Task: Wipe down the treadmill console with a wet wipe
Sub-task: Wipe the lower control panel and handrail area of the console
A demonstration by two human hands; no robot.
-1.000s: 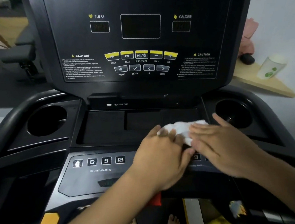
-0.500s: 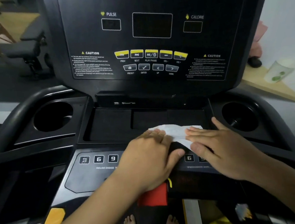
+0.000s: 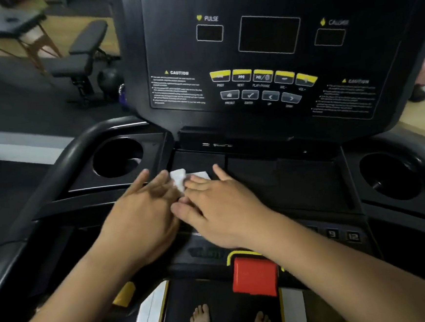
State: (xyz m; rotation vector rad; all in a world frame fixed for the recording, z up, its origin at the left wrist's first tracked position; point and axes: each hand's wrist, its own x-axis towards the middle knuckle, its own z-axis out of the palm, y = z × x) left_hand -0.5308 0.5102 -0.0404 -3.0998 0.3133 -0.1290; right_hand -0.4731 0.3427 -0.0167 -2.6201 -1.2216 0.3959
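I see the wet wipe [image 3: 179, 178], white and crumpled, at the left end of the treadmill console [image 3: 279, 181] tray, just beside the left cup holder [image 3: 117, 155]. Both hands lie flat on it, palms down, fingers spread: left hand [image 3: 142, 214] and right hand [image 3: 222, 205] touch at the thumbs, neither grip curled, just pressing w/ fingertips. Most of the wipe is hidden under them. Open tray runs to the right, toward the right cup holder [image 3: 388, 175]. Left hand is motion-blurred; the red stop button [image 3: 254, 275] sits under the right wrist.
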